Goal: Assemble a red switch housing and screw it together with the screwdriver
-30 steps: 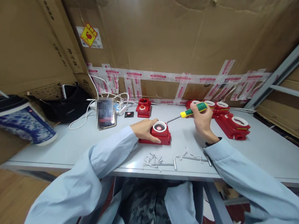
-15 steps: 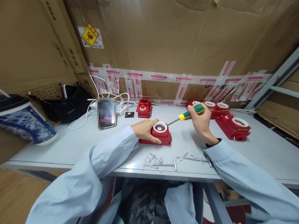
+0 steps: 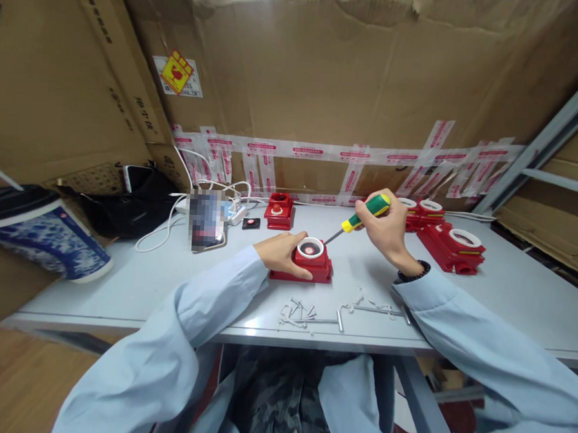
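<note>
The table point(image 3: 169, 288) is bearing a red housing point(image 3: 321, 272), which the left grip point(image 3: 283, 252) is clasping, while the right grip point(image 3: 386, 225), grasping a screwdriver point(image 3: 351, 222), is angling it more steeply than before toward the housing's far right corner, presumably improving alignment.

Lighting is moderately bright; glare marks the bench point(image 3: 251, 319) at lower centre; distortion stretches the cup point(image 3: 57, 243) at left; pixelation covers the phone point(image 3: 206, 222).

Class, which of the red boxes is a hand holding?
The nearest red box: the left hand grips its left side, and the screwdriver angles down towards its far right. The other red boxes stand farther back, unheld.
</note>
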A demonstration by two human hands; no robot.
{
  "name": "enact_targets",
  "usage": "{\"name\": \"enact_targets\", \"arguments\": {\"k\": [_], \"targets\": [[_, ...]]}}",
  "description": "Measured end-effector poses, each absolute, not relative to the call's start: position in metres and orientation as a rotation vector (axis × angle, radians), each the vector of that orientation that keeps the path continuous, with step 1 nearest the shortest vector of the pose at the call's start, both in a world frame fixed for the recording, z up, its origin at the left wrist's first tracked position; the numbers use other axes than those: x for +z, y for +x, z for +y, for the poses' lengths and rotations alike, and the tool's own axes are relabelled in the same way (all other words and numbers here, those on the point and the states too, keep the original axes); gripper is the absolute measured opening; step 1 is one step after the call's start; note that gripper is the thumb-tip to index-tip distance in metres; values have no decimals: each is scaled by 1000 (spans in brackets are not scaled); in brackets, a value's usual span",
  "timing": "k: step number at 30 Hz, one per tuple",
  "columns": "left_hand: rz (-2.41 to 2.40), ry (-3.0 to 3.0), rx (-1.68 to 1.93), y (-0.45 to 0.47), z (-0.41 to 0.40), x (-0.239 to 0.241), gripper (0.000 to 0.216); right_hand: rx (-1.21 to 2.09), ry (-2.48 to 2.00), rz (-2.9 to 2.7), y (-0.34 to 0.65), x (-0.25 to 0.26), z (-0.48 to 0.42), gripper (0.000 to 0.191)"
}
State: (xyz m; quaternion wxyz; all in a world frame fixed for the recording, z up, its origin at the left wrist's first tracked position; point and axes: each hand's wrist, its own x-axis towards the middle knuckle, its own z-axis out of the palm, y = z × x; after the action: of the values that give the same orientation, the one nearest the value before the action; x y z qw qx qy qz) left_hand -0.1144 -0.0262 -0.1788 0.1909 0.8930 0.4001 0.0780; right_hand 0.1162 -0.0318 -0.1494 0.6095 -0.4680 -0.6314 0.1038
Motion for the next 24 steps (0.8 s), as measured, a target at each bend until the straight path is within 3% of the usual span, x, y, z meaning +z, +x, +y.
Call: {"name": "enact_targets", "arguments": {"k": [9,13,16,24], "targets": [[1100,2541,248,-116,-23,-182,67,-50,-1096,-1782,85,-123,-37,14],[1100,2545,245,-115,-23,-183,65,-88,-941,-1912,68,-129,-30,38],[1105,2536,237,-114,-25,-181,65,-148,-986,-1992,69,-126,-25,35],[1107,2547,208,-114,-26,-177,63,199,-928,-2238,89,-97,-25,35]]}}
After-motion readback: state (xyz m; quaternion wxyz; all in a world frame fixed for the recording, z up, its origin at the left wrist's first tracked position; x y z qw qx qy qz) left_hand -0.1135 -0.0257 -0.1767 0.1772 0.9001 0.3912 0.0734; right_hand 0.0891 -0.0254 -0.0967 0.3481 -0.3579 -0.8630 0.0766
